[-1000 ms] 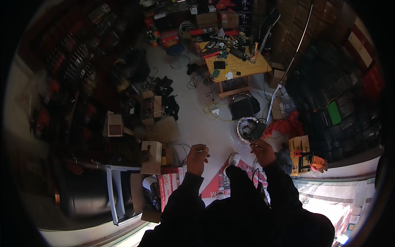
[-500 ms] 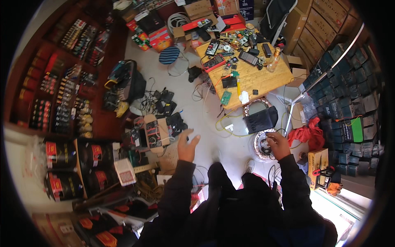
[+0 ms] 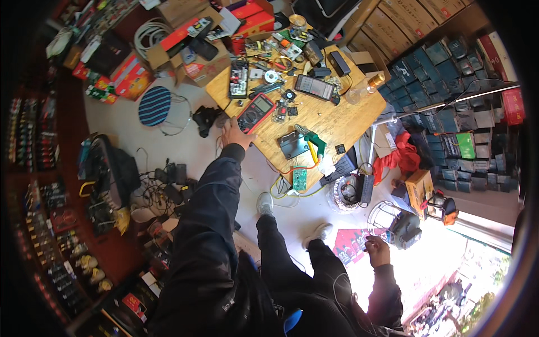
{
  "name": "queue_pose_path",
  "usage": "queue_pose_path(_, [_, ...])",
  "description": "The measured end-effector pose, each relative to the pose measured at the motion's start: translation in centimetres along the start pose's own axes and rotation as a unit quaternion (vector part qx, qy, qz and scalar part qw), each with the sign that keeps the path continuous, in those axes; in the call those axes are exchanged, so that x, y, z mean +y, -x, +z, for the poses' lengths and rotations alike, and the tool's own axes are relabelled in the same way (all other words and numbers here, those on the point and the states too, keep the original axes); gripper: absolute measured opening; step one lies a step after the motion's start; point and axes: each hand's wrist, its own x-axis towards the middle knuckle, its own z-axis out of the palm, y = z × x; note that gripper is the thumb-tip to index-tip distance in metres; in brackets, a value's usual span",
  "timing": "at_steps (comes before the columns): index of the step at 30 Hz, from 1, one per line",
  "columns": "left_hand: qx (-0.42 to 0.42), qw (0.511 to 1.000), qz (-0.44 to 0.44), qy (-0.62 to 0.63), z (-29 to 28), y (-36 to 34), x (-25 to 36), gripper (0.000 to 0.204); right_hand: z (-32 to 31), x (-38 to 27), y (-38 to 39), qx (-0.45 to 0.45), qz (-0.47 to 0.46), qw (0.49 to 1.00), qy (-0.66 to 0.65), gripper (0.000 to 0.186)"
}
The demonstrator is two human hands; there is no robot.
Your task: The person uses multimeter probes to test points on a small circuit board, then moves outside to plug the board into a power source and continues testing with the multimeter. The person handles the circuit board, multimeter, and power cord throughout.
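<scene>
left hand (image 3: 237, 133): fingers spread at near end of red multimeter (image 3: 256, 113), contact unclear | meter: left edge of wooden table (image 3: 351, 121) | right hand (image 3: 379, 252): half-curled, hold unclear, away from table | black open casing (image 3: 238, 80): circuit parts inside | cardboard box (image 3: 220, 62): dark device at opening

Bare tabletop (image 3: 332, 121) beyond the multimeter (image 3: 256, 114)

On my feed I note: tabletop (image 3: 331, 124), stained wood; multimeter (image 3: 256, 113), smooth plastic casing; stool seat (image 3: 154, 106), striped cloth; bottle (image 3: 359, 92), transparent, glossy.
</scene>
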Motion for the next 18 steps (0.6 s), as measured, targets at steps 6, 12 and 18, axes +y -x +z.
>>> queue_pose_path(6, [-0.053, 0.997, 0.005, -0.064, 3.0, -2.7, -0.7, 0.098, 3.9, -1.5, 4.3, -0.025, 0.072, 0.997, -0.015, 0.028])
queue_pose_path(12, [-0.062, 0.994, -0.010, 0.088, 1.6, -3.0, -2.5, 0.069, 5.5, -2.9, 6.1, -0.007, 0.052, 0.998, -0.018, 0.029])
queue_pose_path(18, [-0.106, 0.816, -0.062, 0.565, -6.3, 5.5, -5.0, 0.047, 5.3, -2.5, 7.6, -0.003, 0.063, 0.997, -0.051, 0.032])
